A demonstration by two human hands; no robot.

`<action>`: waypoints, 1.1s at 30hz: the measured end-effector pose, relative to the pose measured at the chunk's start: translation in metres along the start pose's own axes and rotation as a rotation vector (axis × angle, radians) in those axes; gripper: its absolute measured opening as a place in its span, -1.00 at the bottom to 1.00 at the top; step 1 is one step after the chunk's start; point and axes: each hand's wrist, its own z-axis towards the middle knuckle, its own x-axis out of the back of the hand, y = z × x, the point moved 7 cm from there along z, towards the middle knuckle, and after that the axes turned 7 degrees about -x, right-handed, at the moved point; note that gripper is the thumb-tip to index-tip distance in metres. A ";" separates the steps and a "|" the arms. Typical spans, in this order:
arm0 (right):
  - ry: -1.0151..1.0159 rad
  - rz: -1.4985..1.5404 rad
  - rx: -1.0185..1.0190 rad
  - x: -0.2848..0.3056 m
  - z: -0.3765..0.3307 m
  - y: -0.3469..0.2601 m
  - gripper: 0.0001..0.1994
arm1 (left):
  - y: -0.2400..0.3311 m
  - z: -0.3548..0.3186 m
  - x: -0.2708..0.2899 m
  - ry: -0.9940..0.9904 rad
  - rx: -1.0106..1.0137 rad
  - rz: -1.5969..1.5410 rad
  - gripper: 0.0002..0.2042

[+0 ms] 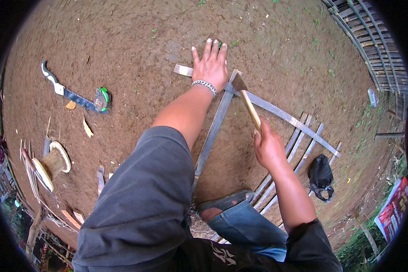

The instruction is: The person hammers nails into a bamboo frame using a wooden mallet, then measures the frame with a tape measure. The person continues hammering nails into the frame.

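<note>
My left hand [210, 68], a chain bracelet at its wrist, lies flat with fingers stretched out. It rests across a flat wooden slat [276, 110], whose pale end sticks out to its left. My right hand [269, 144] is closed round the light wooden handle of a hatchet [249, 106]. The hatchet's dark metal head is over the spot where the slat crosses a second slat [214, 124], just right of my left hand. I cannot tell whether the head touches the wood. Several narrower slats [297, 144] run under the first slat's right part.
On the brown soil at left lie a folding saw [54, 81], a green-and-black tape measure [102, 99] and a spool [54, 164]. A black plastic bag [321, 174] lies at right, near my foot [213, 209]. A bamboo fence [371, 43] stands at the far right.
</note>
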 end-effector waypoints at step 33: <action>0.297 0.174 0.100 -0.009 -0.010 0.006 -0.45 | -0.008 0.001 0.001 0.022 0.010 0.010 -0.42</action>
